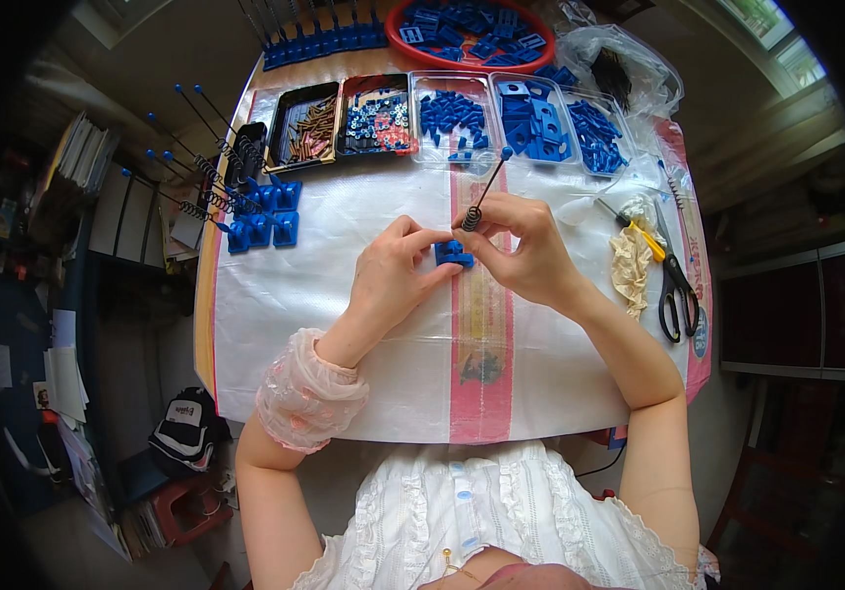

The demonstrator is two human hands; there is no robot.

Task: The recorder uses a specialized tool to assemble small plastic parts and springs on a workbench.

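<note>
My left hand (398, 267) is closed on a small blue plastic base (455, 255) at the middle of the table, thumb and forefinger against its sides. Just right of it, my right hand (525, 246) pinches the lower part of a black coil spring (472, 217). A thin dark rod rises from the spring and ends in a blue tip (507, 153), leaning to the right. The spring's lower end is at the base; my fingers hide whether the two are joined. Further left stand several finished-looking blue bases (260, 229) with springs and blue-tipped rods.
Along the back are trays of brown screws (314, 128), small nuts and blue bits (375, 120), and blue parts (530, 128). Behind them sit a red basin (393, 34) and a row of blue bases (329, 46). Black scissors (676, 295) and a yellow-handled screwdriver (651, 242) lie right.
</note>
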